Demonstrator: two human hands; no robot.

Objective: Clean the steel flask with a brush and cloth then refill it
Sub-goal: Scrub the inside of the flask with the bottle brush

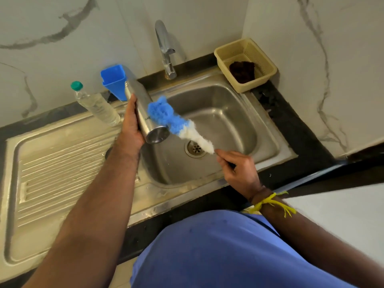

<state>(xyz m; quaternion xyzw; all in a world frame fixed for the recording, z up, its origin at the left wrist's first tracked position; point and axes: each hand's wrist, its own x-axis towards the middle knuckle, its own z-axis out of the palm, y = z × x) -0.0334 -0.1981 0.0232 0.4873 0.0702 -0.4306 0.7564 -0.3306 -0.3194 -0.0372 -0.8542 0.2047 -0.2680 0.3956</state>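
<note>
Fluffy brush [178,123] against smooth steel flask [145,115]

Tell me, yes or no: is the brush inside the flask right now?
No: the brush lies against the outside of the steel flask, held by the right hand.

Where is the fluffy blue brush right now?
The brush is in the right hand, held over the sink near the middle of the head view, its blue end touching the steel flask.

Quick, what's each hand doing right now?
Left hand: closed around the steel flask.
Right hand: closed on the handle of the blue and white brush.
</note>
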